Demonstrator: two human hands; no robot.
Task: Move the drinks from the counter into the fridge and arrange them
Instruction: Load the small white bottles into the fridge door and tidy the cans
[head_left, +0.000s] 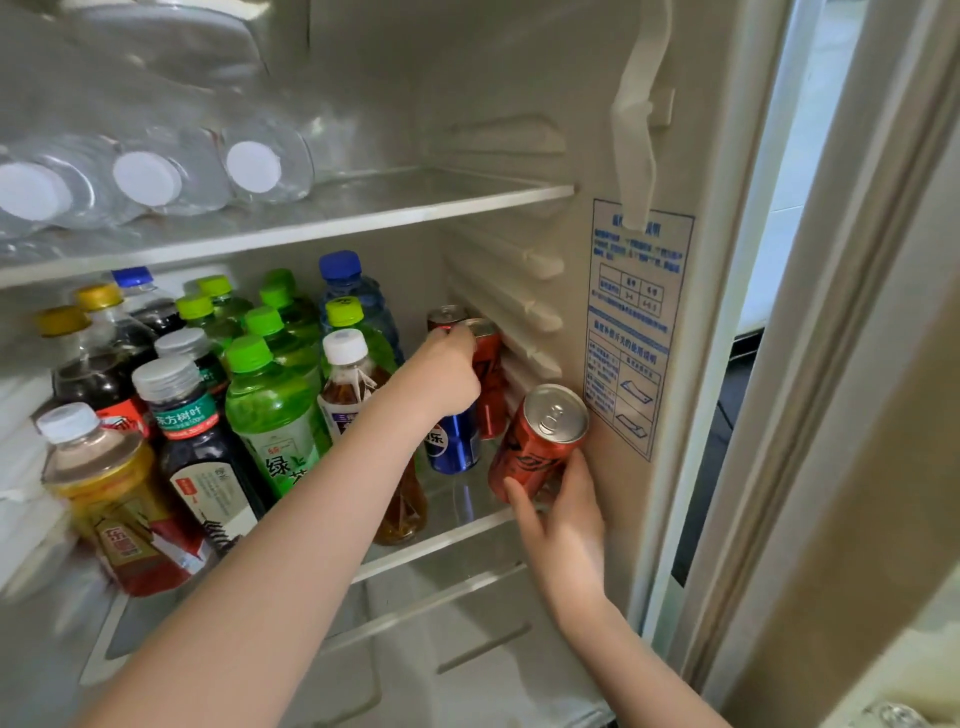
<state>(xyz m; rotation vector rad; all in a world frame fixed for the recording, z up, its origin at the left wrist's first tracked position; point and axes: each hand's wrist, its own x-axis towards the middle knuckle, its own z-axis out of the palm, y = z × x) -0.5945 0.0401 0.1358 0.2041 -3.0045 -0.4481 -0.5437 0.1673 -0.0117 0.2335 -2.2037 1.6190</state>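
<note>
I look into an open fridge. My right hand (563, 525) grips a red cola can (535, 441), tilted, at the right front of the middle shelf (441, 540). My left hand (449, 371) reaches deep into that shelf and curls over the top of a blue Pepsi can (454, 441). Behind it stand two red cans (488, 374), close to the right wall. Left of the cans the shelf is packed with bottles: green tea (270, 410), dark tea (202, 457), amber tea (119, 514), cola and a blue-capped water bottle (345, 283).
Several clear water bottles (249, 166) lie on the upper glass shelf (363, 213). The ribbed right wall carries a blue instruction sticker (631, 322). A drawer (415, 639) sits under the middle shelf. The door frame (779, 364) rises at the right.
</note>
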